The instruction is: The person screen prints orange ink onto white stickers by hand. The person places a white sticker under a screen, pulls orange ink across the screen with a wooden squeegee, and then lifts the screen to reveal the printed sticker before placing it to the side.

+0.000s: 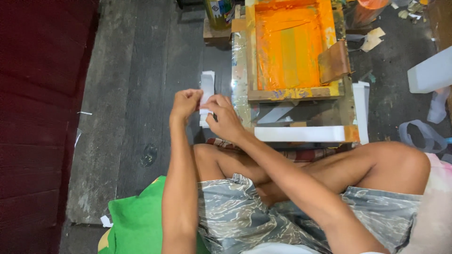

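Low over the dark floor (141, 70), just left of a wooden printing frame (292, 47), both hands are meeting on a white paper strip (207, 91). Left hand (185, 104) is pinching the strip's left edge, fingers (192, 96) closed together on it. Right hand (224, 117) is gripping the strip from the right side, fingers (214, 103) curled and clamped on the paper near its lower part. Strip is standing roughly upright between the two hands, its upper end sticking up free above them; lower end is partly hidden behind the right hand.

Person is sitting cross-legged, in camouflage shorts (245, 211), knees spreading right. Green cloth (136, 221) is lying on the floor beside the left hip.

Printing frame is sitting just ahead of the knees, its mesh coated in orange ink (287, 51). Brown scraper (333, 61) is leaning on the frame's right side. Long white block (301, 133) is lying across the near edge of the frame's base. Paint can (219, 11) is standing at the far left corner of the frame. White box-like block (431, 73) is resting well apart at far right, paper scraps (372, 40) lying near it.
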